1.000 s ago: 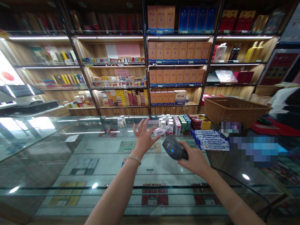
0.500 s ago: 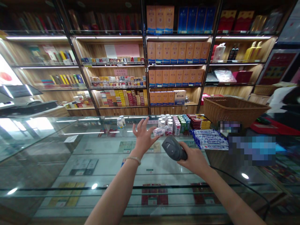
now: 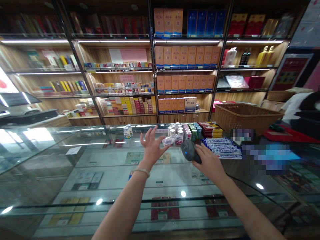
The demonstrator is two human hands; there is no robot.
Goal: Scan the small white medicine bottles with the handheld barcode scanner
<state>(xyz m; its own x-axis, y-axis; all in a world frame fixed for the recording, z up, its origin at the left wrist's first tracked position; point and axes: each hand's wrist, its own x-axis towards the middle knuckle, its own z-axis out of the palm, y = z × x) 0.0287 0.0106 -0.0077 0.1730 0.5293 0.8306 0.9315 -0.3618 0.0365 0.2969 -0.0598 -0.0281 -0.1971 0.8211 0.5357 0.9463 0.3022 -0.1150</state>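
Between the thumb and a finger of my left hand (image 3: 151, 148) is a small clear jar (image 3: 168, 140), lying tilted on its side; the other fingers are spread upward. My right hand (image 3: 210, 163) is wrapped around the handle of a dark grey barcode scanner (image 3: 189, 150), whose head faces the jar. A small blue light shows on the scanner. Just behind the jar stand several similar white-capped jars (image 3: 179, 136). Two more jars (image 3: 127, 131) stand apart to the left, near the counter's far edge.
The glass counter (image 3: 110, 186) has packs on shelves beneath it. Pink and green tubes (image 3: 192, 131), red and yellow packs (image 3: 212, 130), and blue-white sachets (image 3: 222, 148) lie at the right, by a wicker basket (image 3: 246, 116). The scanner's black cable (image 3: 260, 190) trails right. Stocked shelves line the back.
The scanner in my right hand has moved slightly right and up, its head turning toward the jar, and a blue light now shows on it. My left hand keeps the jar nearly still.
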